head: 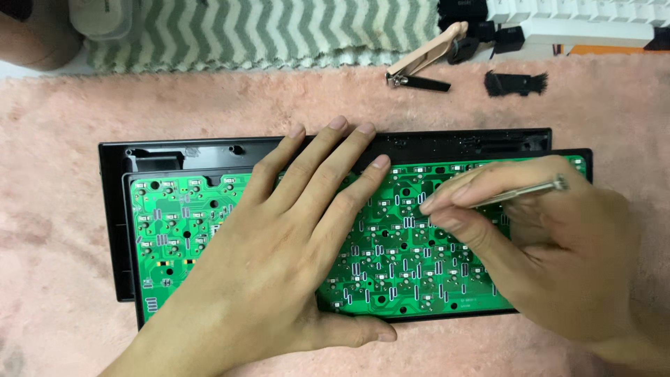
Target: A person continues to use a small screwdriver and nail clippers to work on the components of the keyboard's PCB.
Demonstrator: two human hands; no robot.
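I see my left hand (279,244) spread flat, fingers splayed wide, pressing on the green circuit board (391,258), which lies in a black keyboard case (118,209) on the pink fuzzy worktop (56,139). My right hand (551,244) has its grip pinched narrow around a thin metal screwdriver (523,192), its tip hidden behind the fingertips near the board's far middle. I judge the risk to be a slip: if the tip skates off, it could scratch traces or knock a small part loose, and the loose board could shift under uneven pressure. Far right lie a nail clipper (419,70) and a small black brush (515,84).
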